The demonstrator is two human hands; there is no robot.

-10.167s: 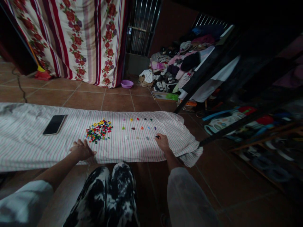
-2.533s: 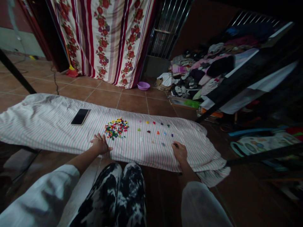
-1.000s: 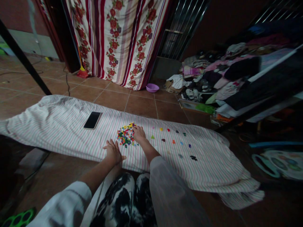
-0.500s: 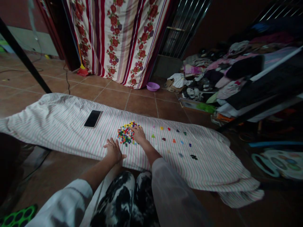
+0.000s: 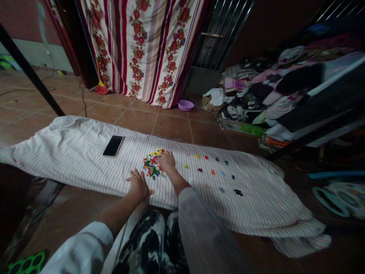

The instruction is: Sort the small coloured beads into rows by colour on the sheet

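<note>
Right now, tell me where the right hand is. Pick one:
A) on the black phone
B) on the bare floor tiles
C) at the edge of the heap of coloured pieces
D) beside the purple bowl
C: the right hand lies on the striped cloth, at the right edge of the heap of small coloured pieces.

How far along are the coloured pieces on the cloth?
Done: single coloured pieces sit spaced out on the striped cloth, plus a dark clump. In hand: the right hand touches the heap; the left hand lies open beside it, holding nothing visible. Left: that heap, most of the pieces.
</note>
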